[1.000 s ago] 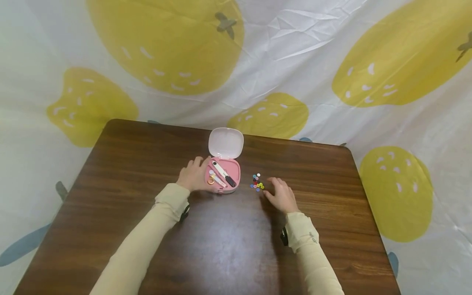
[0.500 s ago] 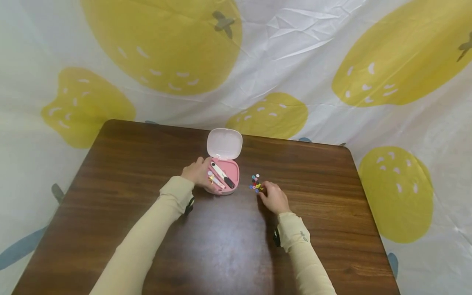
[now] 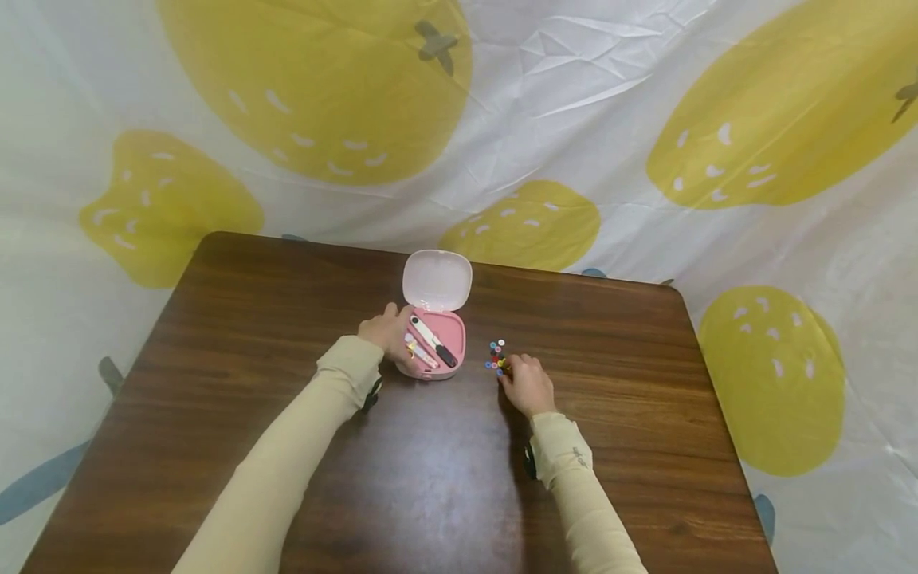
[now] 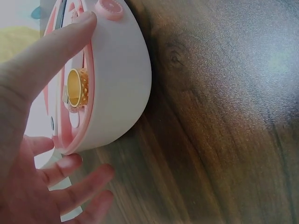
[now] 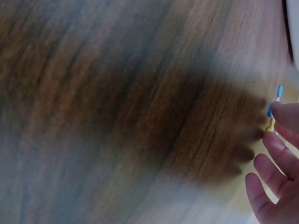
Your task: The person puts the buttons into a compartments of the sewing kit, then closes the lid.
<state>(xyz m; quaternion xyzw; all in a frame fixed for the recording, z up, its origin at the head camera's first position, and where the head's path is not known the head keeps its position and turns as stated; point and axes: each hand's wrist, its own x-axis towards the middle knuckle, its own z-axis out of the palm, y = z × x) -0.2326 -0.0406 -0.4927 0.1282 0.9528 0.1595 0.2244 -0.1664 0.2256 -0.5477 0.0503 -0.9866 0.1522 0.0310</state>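
In the head view my left hand [image 3: 390, 333] spans the left side of an open pink sewing box [image 3: 451, 320]. Its thumb lies over the front rim in the left wrist view, index finger at the far corner, other fingers spread loosely. Inside are a gold thimble [image 4: 78, 88], a long white-and-black tool [image 3: 433, 341] and smaller white items. My right hand [image 3: 529, 387] is at a small cluster of coloured buttons [image 3: 495, 365], thumb and fingertips close around a yellow button [image 5: 270, 125]. I cannot tell whether they pinch it.
The box's white lid [image 3: 437, 279] stands raised behind it. Everything rests on a dark wooden table [image 3: 610, 343] with rounded far corners. A white cloth with yellow fruit print [image 3: 531, 223] hangs along its back and sides.
My right hand has moved left to the buttons, its fingertips now covering some yellow ones. My left hand stays at the box, which has barely shifted.
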